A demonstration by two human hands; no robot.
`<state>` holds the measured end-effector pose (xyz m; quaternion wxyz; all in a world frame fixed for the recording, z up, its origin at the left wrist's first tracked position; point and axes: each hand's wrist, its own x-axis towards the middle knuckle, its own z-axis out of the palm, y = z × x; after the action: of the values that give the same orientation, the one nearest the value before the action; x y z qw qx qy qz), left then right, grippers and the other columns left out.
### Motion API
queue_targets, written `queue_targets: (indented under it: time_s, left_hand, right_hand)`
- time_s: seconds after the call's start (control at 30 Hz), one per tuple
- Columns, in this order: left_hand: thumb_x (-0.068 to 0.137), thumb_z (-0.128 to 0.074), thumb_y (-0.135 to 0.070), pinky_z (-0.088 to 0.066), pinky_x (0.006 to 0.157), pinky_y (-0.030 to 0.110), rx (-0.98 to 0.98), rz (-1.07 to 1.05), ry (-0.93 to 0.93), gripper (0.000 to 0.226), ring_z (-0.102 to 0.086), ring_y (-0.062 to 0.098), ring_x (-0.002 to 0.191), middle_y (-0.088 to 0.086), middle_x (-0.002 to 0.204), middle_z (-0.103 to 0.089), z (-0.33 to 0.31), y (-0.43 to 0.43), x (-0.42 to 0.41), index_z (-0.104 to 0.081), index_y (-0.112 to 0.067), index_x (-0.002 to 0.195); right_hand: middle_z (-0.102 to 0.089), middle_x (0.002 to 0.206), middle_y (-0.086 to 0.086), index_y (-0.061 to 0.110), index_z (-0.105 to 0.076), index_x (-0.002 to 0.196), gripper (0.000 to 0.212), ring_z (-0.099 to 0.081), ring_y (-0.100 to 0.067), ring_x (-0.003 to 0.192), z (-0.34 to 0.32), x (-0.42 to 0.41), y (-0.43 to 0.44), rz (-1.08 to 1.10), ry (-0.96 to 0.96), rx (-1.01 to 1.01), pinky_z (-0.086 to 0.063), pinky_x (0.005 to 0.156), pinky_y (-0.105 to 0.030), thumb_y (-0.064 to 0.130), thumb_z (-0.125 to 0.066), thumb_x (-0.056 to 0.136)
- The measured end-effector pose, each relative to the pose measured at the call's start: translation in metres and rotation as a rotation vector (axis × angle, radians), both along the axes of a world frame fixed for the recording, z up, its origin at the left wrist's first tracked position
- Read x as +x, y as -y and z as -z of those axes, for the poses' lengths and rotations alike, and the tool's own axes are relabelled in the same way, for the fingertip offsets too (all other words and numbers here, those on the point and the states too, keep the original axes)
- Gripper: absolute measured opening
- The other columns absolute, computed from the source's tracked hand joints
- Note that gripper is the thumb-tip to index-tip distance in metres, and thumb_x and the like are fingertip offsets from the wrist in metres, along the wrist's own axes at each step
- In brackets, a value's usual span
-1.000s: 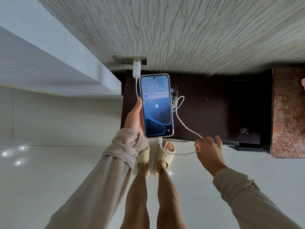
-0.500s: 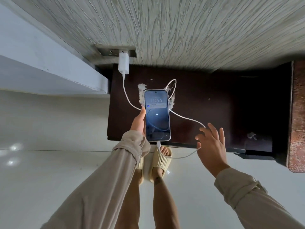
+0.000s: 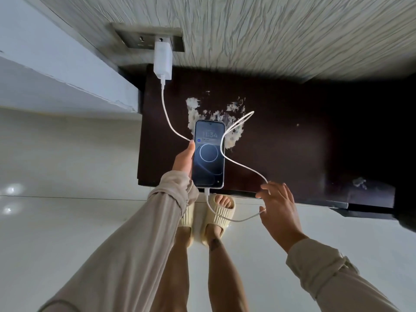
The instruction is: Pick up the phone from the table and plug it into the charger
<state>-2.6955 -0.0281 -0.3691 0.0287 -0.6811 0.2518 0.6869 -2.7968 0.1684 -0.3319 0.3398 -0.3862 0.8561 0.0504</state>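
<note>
My left hand (image 3: 183, 159) grips the phone (image 3: 209, 154) by its left edge, holding it screen-up over the front of the dark table (image 3: 292, 136). The screen is lit with a clock and a ring. A white cable (image 3: 245, 164) is plugged into the phone's bottom end, loops over the table and runs up to the white charger (image 3: 163, 61) in the wall socket (image 3: 146, 40). My right hand (image 3: 279, 210) hovers at the table's front edge with fingers spread, and the cable passes by its fingertips.
The table top has a worn pale patch (image 3: 195, 109) behind the phone. A textured wall (image 3: 270, 30) rises behind the table. A white ledge (image 3: 56, 70) stands to the left. My feet in cream slippers (image 3: 219, 210) stand on the glossy floor below.
The phone has come down from near the socket toward the table front. My right hand opened and let the cable slack. The view has tilted closer to the table.
</note>
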Motion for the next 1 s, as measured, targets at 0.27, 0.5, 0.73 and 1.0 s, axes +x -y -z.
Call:
queue_targets:
  time_s: [0.27,0.5,0.73,1.0]
  left_hand:
    - [0.091,-0.041,-0.044,-0.049,0.095,0.041,-0.037,0.027,0.07,0.057,-0.062,0.032,0.101,0.018,0.106,-0.062,0.013,0.002,0.003,-0.057,0.002,0.118]
    - [0.096,-0.028,-0.04,-0.038,0.086,0.032,-0.254,0.225,0.178,0.059,-0.056,0.032,0.104,0.024,0.116,-0.06,0.001,0.001,-0.006,-0.056,0.008,0.114]
    - [0.096,-0.026,-0.038,-0.032,0.081,0.029,-0.191,0.257,0.109,0.043,-0.049,0.021,0.091,0.005,0.087,-0.053,0.001,0.012,-0.002,-0.048,-0.018,0.065]
    - [0.096,-0.028,-0.036,-0.039,0.096,0.039,-0.185,0.329,0.097,0.045,-0.052,0.03,0.114,0.009,0.114,-0.061,-0.015,0.012,0.008,-0.057,-0.006,0.112]
  right_hand:
    - [-0.062,0.12,-0.006,0.007,-0.064,0.112,0.037,-0.05,-0.023,0.113,0.007,0.007,-0.002,0.112,0.002,0.06,-0.046,0.094,-0.028,-0.007,-0.058,0.077]
    - [-0.055,0.131,-0.005,0.005,-0.053,0.126,0.044,-0.041,-0.02,0.124,0.003,0.009,-0.004,0.157,0.057,0.106,-0.042,0.1,-0.027,0.0,-0.054,0.082]
    - [-0.061,0.125,-0.015,0.0,-0.057,0.122,0.037,-0.049,-0.027,0.118,0.002,0.006,0.012,0.314,0.161,0.067,-0.042,0.099,-0.032,0.008,-0.055,0.086]
    - [-0.063,0.123,-0.017,0.001,-0.061,0.116,0.031,-0.056,-0.029,0.115,0.009,0.0,0.013,0.584,0.395,0.107,-0.042,0.093,-0.027,0.007,-0.056,0.086]
